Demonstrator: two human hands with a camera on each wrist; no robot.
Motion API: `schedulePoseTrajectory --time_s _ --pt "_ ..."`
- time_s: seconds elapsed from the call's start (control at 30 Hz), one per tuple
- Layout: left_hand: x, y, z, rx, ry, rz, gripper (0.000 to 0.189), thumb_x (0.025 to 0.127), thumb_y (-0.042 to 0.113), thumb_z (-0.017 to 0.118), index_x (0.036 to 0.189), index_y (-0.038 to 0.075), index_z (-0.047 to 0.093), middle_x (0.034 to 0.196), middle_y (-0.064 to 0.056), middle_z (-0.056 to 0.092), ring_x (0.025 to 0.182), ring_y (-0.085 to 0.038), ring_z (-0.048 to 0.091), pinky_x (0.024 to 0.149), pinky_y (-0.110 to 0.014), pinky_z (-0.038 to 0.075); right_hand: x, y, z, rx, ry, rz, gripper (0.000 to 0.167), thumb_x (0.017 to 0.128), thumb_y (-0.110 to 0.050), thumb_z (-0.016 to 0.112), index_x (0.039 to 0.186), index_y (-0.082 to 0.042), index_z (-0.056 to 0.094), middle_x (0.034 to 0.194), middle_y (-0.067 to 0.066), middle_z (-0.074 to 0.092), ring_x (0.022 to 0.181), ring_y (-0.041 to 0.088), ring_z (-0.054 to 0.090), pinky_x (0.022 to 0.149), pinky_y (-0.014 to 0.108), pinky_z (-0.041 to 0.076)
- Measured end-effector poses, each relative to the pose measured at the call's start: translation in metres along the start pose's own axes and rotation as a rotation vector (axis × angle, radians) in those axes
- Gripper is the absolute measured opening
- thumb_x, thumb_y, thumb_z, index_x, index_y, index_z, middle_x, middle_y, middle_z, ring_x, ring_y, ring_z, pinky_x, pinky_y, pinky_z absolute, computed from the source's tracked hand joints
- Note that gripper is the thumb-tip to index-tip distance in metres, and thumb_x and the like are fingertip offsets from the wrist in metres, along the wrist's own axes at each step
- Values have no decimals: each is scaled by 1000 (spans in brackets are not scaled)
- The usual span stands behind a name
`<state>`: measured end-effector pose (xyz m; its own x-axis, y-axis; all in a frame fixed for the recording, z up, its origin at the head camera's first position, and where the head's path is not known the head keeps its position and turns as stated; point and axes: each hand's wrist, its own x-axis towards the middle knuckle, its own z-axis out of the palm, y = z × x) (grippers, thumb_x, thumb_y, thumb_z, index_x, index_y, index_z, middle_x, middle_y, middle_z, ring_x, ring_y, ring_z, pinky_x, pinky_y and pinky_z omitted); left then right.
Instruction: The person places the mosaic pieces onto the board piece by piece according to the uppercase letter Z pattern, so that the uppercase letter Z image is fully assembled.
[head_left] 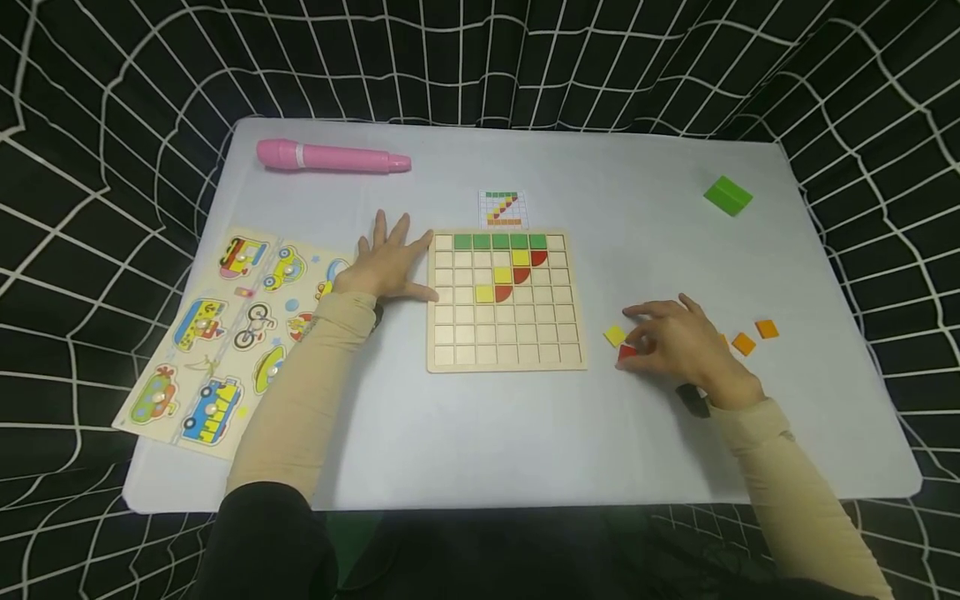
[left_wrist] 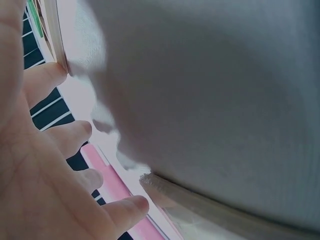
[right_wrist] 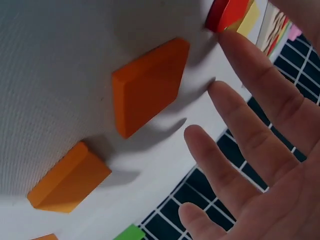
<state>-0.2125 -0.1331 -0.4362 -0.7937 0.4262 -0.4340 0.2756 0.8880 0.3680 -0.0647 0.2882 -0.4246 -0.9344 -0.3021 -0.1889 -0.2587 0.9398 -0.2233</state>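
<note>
A wooden grid board (head_left: 506,357) lies mid-table, with a row of green squares (head_left: 500,242), a diagonal of yellow squares (head_left: 502,275) and red quarter-circle pieces (head_left: 521,276) in its cells. My left hand (head_left: 390,265) is spread out, its thumb and a fingertip touching the board's left edge. To the right of the board, my right hand (head_left: 678,346) pinches a red piece (head_left: 627,353) between thumb and index finger, down at the table. The thumb tip is hidden in the right wrist view. A loose yellow square (head_left: 615,336) lies beside the red piece.
Orange squares (head_left: 744,343) lie right of my right hand. A small pattern card (head_left: 504,210) sits behind the board. Farther out are a green block (head_left: 727,196), a pink microphone-shaped object (head_left: 333,157) and a vehicle picture puzzle (head_left: 202,333) under my left forearm.
</note>
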Motion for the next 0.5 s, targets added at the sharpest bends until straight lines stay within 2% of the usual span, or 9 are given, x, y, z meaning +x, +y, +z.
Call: schedulePoseTrajectory --time_s 0.13,0.27,0.4,0.5 --pt "0 -1 -1 4 2 8 111 84 56 78 167 20 14 174 -20 -13 155 -50 -27 125 -76 0 1 -2 1 -15 5 -29 17 78 -27 88 82 -13 81 135 16 70 132 39 58 120 77 22" --pt "0 -1 -1 5 7 9 111 84 57 78 167 20 14 174 -20 -12 156 -50 -26 125 -76 0 7 -5 -8 -31 38 -63 15 77 -26 88 82 -13 81 134 15 71 131 39 57 118 77 24" --pt "1 -1 0 5 9 8 111 84 56 79 167 20 15 174 -20 -12 156 -50 -26 125 -75 0 23 -14 -23 -32 102 -95 20 76 -26 90 85 -11 82 132 15 71 129 40 58 119 76 26" --pt "1 -1 0 7 12 9 111 84 56 79 167 20 15 174 -20 -12 156 -50 -26 125 -76 1 41 -28 -30 -32 120 -135 22 76 -28 89 87 -10 81 132 15 72 129 40 59 120 75 26"
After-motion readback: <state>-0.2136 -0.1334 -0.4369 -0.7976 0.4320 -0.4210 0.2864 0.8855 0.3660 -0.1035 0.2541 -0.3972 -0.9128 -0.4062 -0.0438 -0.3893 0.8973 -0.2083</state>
